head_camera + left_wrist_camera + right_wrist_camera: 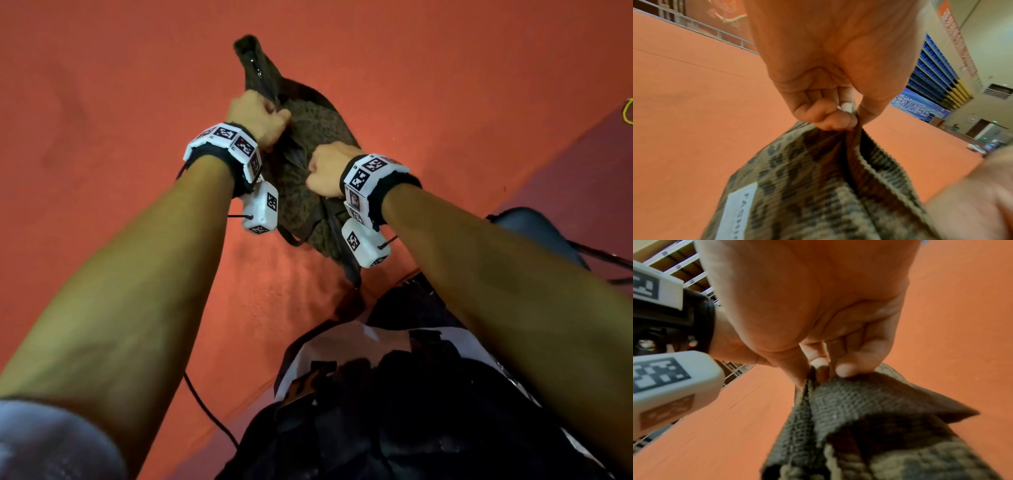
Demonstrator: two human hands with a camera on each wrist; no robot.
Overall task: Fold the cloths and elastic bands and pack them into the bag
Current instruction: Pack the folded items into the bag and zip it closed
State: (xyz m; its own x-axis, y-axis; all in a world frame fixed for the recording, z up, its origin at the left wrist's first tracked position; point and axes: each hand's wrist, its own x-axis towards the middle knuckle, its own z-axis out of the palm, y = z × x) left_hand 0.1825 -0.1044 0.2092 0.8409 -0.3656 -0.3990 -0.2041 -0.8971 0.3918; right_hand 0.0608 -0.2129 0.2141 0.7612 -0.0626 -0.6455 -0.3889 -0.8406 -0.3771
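Observation:
A brown leopard-print corduroy bag [308, 144] is held up above the orange floor between both hands. My left hand [260, 116] pinches the far edge of its mouth, thumb and curled fingers [838, 118] clamped on the ribbed fabric [818, 186]. My right hand [329, 171] pinches the near edge; in the right wrist view its fingertips [846, 369] grip a dark woven strip [838, 402] of the bag. A white label [740, 209] shows on the bag's side. No cloths or elastic bands show; the bag's inside is hidden.
Orange floor [102, 137] spreads all around. A yellow loop [628, 111] lies at the far right edge. Black cables [205, 407] trail near my body, and a dark object [534, 229] sits under my right arm. Blue seating [931, 65] stands far off.

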